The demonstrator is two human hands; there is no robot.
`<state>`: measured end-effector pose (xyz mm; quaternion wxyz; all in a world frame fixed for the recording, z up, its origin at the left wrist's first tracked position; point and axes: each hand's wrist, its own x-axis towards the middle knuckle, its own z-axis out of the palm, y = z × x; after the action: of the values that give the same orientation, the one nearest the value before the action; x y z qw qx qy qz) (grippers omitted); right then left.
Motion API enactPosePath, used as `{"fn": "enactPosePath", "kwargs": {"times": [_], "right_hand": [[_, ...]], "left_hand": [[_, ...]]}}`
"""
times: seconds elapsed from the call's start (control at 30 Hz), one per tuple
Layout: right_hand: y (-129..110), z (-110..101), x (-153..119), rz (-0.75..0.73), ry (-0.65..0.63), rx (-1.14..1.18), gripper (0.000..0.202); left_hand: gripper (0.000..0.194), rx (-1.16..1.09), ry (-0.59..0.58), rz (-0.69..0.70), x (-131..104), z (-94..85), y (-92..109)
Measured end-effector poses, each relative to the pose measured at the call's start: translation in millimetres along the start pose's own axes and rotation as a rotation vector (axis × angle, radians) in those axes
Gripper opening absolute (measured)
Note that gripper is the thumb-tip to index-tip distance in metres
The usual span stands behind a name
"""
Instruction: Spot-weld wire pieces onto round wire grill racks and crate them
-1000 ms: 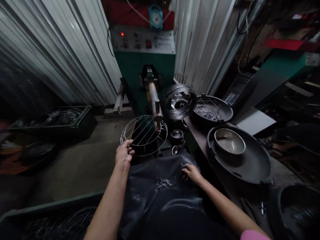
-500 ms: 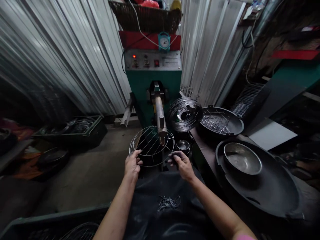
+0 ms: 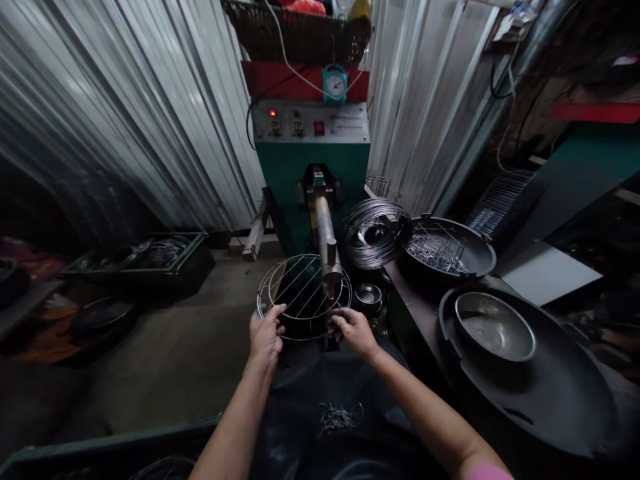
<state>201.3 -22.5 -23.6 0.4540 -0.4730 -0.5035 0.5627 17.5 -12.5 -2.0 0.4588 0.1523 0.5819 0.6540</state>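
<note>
A round wire rack [image 3: 299, 316] with slanting parallel bars is held below the metal arm [image 3: 327, 233] of a green machine [image 3: 280, 167]. My left hand [image 3: 267, 333] grips the rack's left near rim between thumb and fingers. At the rack's right near side, my right hand [image 3: 353, 330] is closed in a pinch close to the arm's tip; what it pinches is too small and dark to tell. Short curved wire pieces [image 3: 340, 417] lie in a pile on the dark apron [image 3: 295, 400] over my lap.
Wire coils [image 3: 375, 233] hang right of the machine arm. Farther right are a pan of wire parts [image 3: 437, 250] and a large black pan [image 3: 560, 393] bearing a metal bowl [image 3: 495, 327]. Green crates stand at the left [image 3: 193, 270] and lower left [image 3: 115, 445].
My right hand has moved left, closer to the machine arm's tip and the rack's rim. The left hand still holds the rack. The view has shifted slightly.
</note>
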Motion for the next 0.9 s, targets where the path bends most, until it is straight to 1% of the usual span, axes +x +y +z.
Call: {"fn": "enactPosePath", "kwargs": {"times": [0.1,0.2,0.33,0.43,0.5,0.57,0.63,0.67,0.7,0.8,0.9], "right_hand": [[-1.7,-1.8,1.5,0.041,-0.026,0.085,0.030],[-1.1,-3.8,2.2,0.030,-0.027,0.097,0.031],[-2.5,-4.3,-1.5,-0.043,0.001,-0.009,0.026],[-7.7,-3.9,-10.8,-0.099,0.012,-0.076,0.023],[-11.9,-5.4,-17.2,-0.148,0.045,-0.005,0.024],[-15.4,-9.6,-19.6,-0.203,0.128,0.119,0.027],[-17.3,-16.3,-16.0,-0.220,0.185,0.193,0.029],[-17.8,-20.2,-12.3,-0.208,0.185,0.199,0.030],[-18.0,-23.9,-7.8,-0.185,0.161,0.189,0.030],[-17.8,-31.6,4.9,-0.110,0.023,0.089,0.027],[-17.2,-32.6,11.2,-0.079,-0.081,-0.056,0.020]], "left_hand": [[0.046,-0.002,0.000,-0.016,-1.2,1.2,0.9],[0.046,-0.005,-0.006,-0.035,-2.2,2.2,2.7],[0.044,0.016,-0.005,-0.048,0.3,1.4,3.8],[0.042,0.017,-0.023,-0.068,5.8,-3.1,1.6],[0.042,0.020,-0.037,-0.087,10.0,-7.4,-0.8],[0.042,0.022,-0.047,-0.106,13.3,-11.7,-2.6],[0.042,0.016,-0.063,-0.125,15.0,-15.0,-2.7],[0.042,0.009,-0.069,-0.135,15.3,-16.2,-2.0],[0.042,-0.001,-0.077,-0.144,15.5,-17.0,-0.9],[0.043,-0.025,-0.099,-0.164,15.6,-18.3,3.1],[0.045,-0.045,-0.120,-0.148,17.0,-19.7,5.8]]}}
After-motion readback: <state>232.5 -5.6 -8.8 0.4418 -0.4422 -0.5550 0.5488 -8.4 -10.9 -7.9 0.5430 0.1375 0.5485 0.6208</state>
